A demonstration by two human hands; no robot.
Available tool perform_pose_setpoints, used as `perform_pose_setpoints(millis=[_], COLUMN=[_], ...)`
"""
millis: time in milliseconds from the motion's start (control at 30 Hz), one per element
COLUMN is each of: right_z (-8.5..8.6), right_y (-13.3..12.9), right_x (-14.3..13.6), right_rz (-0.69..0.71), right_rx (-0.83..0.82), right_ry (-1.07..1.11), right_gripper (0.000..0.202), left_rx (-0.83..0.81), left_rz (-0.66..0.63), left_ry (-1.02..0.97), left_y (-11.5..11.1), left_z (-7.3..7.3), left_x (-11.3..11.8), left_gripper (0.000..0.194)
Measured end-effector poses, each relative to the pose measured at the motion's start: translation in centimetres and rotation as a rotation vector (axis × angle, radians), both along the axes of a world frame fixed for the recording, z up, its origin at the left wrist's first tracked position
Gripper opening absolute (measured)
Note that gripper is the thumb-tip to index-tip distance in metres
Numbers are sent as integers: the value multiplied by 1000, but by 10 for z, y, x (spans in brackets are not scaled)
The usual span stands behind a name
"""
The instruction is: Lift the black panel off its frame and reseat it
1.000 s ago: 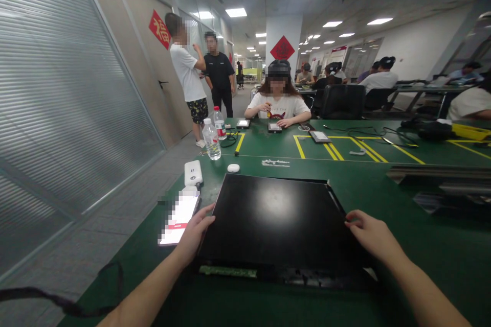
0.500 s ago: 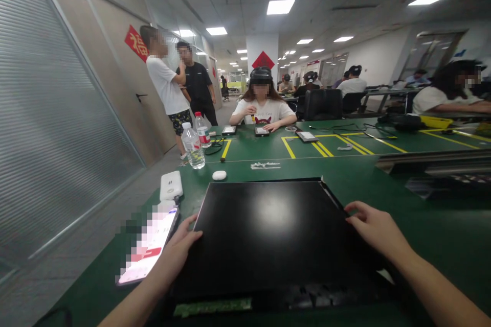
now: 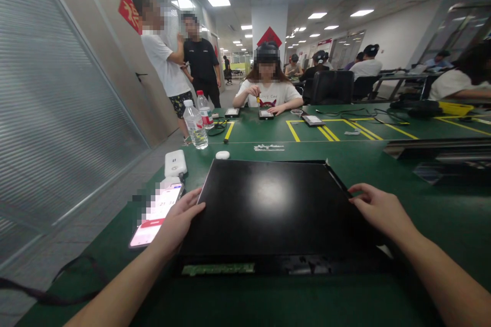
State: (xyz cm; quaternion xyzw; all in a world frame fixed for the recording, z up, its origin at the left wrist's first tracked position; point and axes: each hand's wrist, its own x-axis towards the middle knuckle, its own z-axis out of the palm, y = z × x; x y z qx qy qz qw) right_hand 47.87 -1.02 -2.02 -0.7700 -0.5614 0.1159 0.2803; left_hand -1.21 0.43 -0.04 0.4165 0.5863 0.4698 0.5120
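Two bare hands have this big flat black panel by its opposite sides, right in front of the person at the near part of a green table. Left hand has its thumb over the left edge, with the other fingers along the side, so yeah, that's a grasp. Right hand is pinching the right edge between thumb and fingertips. Can't really tell whether the panel sits flush on the tabletop or is lifted a bit. It's glossy enough to show a bright blob of reflected light, and a green strip that looks like a circuit board runs along the near edge, left half.

Just beside the left hand there's a lit phone, partly pixelated, and a white power-bank-looking thing past it. Small white case just beyond the panel's far left corner, then two plastic bottles further out. Some long dark metal-looking pieces lie off to the right. Across the table, a co-worker sits with a small boxy device.
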Motion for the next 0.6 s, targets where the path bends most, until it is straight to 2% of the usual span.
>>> perform_pose_setpoints(millis=[100, 233, 400, 600], right_z=[2, 2, -2, -5], right_y=[-1, -1, 0, 1], right_x=[-1, 0, 3, 3], right_rz=[-8, -18, -45, -69], right_rx=[-6, -19, 4, 15], right_ry=[-1, 8, 10, -13], right_gripper=[29, 30, 27, 25], left_rx=[64, 240, 236, 218], left_rz=[0, -14, -105, -200], left_ry=[175, 441, 576, 675], left_y=[1, 7, 15, 15], left_z=[-2, -15, -29, -32], left_x=[-5, -17, -27, -28], left_gripper=[64, 63, 67, 60])
